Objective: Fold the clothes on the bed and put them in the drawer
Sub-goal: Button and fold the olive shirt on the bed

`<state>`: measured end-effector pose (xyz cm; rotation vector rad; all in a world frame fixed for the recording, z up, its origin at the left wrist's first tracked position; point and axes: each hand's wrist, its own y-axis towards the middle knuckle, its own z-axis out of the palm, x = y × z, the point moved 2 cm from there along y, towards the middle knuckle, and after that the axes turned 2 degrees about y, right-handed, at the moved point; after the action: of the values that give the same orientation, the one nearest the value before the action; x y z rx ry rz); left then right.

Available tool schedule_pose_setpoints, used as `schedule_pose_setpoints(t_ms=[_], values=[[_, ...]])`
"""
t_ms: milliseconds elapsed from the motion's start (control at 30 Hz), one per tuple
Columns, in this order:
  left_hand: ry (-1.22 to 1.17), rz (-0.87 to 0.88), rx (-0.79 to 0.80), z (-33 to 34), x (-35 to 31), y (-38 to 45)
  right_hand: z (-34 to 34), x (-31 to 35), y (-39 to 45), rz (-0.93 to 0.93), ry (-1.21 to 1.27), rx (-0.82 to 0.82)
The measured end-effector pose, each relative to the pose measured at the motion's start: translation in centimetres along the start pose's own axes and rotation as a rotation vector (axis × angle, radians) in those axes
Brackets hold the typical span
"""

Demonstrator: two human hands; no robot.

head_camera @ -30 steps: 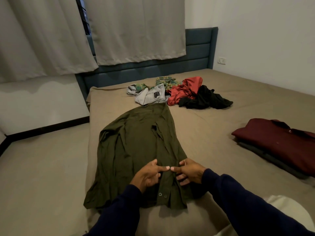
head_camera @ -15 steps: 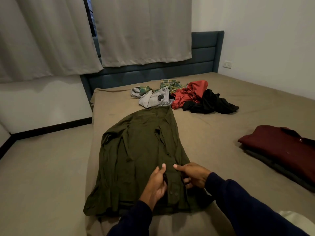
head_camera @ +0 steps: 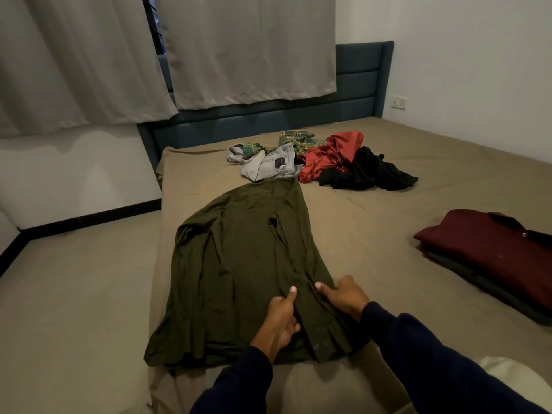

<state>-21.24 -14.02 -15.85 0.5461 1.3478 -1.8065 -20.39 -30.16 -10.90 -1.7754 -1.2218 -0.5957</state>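
A dark olive-green button-front shirt (head_camera: 239, 264) lies spread flat along the near-left part of the tan-sheeted bed (head_camera: 373, 234), its hem toward the person, so that it can be squared up for folding. The left hand (head_camera: 282, 319) pinches a ridge of cloth beside the button placket, thumb pressed against curled fingers. The right hand (head_camera: 343, 294) rests on the opposite edge of the placket with its thumb out; whether its fingers clamp any cloth I cannot tell (they are tucked under). Both seem to be aligning the front edges. Farther up the bed waits an unfolded heap of plaid, grey, red and black garments (head_camera: 319, 159). A folded maroon shirt (head_camera: 493, 249) sits to the right atop another folded piece. No drawer is in view.
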Motion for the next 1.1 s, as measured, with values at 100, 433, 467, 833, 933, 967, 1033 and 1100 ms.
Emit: schedule_pose_setpoints(t_ms=[100, 433, 467, 833, 933, 967, 1033, 1100], values=[[0.181, -0.146, 0.140, -0.6, 0.4, -0.7, 0.2, -1.1, -0.4, 0.049, -0.027, 0.200], [0.847, 0.067, -0.169, -1.8, -4.5, 0.3, -1.7, -0.2, 2.3, -0.069, -0.279, 0.118], [0.850, 0.107, -0.214, -1.7, -5.8, 1.0, -2.3, 0.3, 3.2, -0.091, -0.273, 0.082], [1.019, 0.566, -0.389, 1.7, -21.1, 15.1, -5.4, 13.9, 22.5, -0.326, 0.000, -0.141], [1.092, 0.537, -0.386, 1.3, -23.0, 20.5, -5.4, 16.4, 30.4, -0.305, 0.081, -0.168], [1.095, 0.513, -0.367, 1.2, -23.2, 21.5, -5.5, 16.7, 32.5, -0.291, 0.095, -0.173], [1.085, 0.485, -0.313, 1.0, -23.6, 23.4, -5.4, 17.5, 35.7, -0.244, 0.151, -0.184], [1.110, 0.479, -0.291, 0.7, -24.0, 25.5, -5.0, 18.2, 38.1, -0.178, 0.218, -0.156]])
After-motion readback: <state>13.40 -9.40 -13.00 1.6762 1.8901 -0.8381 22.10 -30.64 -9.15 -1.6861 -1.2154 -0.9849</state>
